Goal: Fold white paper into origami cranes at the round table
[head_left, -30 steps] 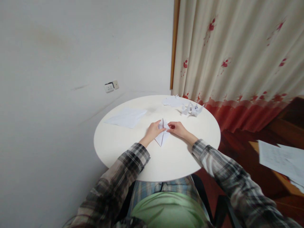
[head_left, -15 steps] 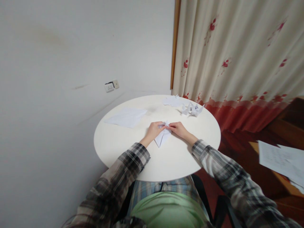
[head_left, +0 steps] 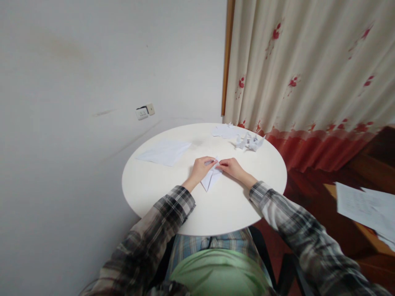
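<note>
A folded piece of white paper [head_left: 209,179] lies on the round white table [head_left: 197,213], its pointed end toward me and a slit running up from the tip. My left hand [head_left: 202,167] is closed on its upper left part, thumb and fingers pinching the paper. From the other side my right hand [head_left: 231,166] pinches the upper right edge, fingers bent together. The far end of the fold shows between the two hands, partly covered by the fingers.
A flat white paper sheet [head_left: 166,152] lies at the table's left. Several folded paper figures [head_left: 250,142] stand at the back right, near paper scraps [head_left: 225,131]. Printed sheets [head_left: 365,207] lie on wooden furniture to the right. A curtain [head_left: 308,82] hangs behind.
The fingertips of my two hands have moved slightly apart at the top of the folded paper. My left fingers have shifted a little upward. The paper stays in place.
</note>
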`<move>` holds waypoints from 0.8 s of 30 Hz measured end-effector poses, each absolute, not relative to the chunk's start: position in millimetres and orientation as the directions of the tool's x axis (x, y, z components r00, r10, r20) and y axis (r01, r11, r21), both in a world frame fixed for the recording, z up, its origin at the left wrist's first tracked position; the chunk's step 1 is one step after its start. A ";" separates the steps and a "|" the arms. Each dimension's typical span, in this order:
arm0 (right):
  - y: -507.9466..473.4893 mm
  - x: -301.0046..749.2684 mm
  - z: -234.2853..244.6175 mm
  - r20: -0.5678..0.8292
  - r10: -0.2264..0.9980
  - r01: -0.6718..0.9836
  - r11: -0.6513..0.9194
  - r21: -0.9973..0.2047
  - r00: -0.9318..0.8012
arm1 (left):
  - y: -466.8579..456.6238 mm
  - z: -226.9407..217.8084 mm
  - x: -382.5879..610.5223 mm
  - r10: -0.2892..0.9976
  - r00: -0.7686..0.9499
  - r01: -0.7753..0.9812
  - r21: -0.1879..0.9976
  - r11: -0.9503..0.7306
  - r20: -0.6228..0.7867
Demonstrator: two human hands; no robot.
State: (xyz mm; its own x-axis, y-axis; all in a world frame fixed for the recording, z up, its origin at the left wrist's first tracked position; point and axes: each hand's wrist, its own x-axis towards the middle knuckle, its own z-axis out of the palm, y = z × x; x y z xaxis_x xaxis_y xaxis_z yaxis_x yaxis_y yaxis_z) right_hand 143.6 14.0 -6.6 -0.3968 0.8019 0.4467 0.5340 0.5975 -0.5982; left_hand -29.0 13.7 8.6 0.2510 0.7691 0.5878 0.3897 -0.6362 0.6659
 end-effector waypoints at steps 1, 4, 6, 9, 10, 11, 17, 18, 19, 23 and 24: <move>14.0 143.7 -6.7 0.449 0.799 0.533 0.601 -0.596 -0.400 | 12.5 10.1 -28.5 0.772 0.238 0.376 0.677 -0.633 0.590; 14.2 143.9 -6.8 0.456 0.793 0.535 0.610 -0.585 -0.405 | 9.3 14.4 -27.8 0.777 0.210 0.351 0.696 -0.627 0.593; 14.0 144.0 -6.5 0.459 0.790 0.539 0.613 -0.578 -0.406 | 7.8 16.8 -27.9 0.780 0.184 0.344 0.705 -0.621 0.598; 13.4 143.8 -5.5 0.459 0.790 0.543 0.613 -0.574 -0.407 | 6.3 19.7 -28.3 0.783 0.134 0.348 0.711 -0.611 0.608; 13.1 143.7 -5.1 0.458 0.791 0.544 0.611 -0.575 -0.405 | 5.9 20.4 -28.4 0.783 0.122 0.352 0.711 -0.609 0.610; 12.8 143.6 -4.7 0.457 0.792 0.545 0.610 -0.576 -0.404 | 5.4 21.1 -28.5 0.784 0.115 0.354 0.712 -0.606 0.610; 10.5 143.0 -1.8 0.435 0.810 0.568 0.586 -0.578 -0.392 | 4.0 23.1 -27.7 0.811 0.096 0.331 0.749 -0.573 0.578; 10.1 142.9 -1.2 0.430 0.813 0.573 0.582 -0.577 -0.393 | 4.2 23.2 -27.5 0.815 0.097 0.327 0.755 -0.568 0.571; 9.8 142.8 -0.7 0.426 0.814 0.576 0.581 -0.575 -0.396 | 4.5 23.3 -27.4 0.819 0.100 0.323 0.760 -0.564 0.566; 9.6 142.4 0.3 0.423 0.813 0.576 0.582 -0.574 -0.400 | 6.2 22.7 -26.7 0.830 0.110 0.306 0.776 -0.551 0.546; 9.7 142.4 0.2 0.422 0.814 0.575 0.581 -0.576 -0.400 | 6.6 22.4 -26.5 0.833 0.111 0.299 0.781 -0.549 0.543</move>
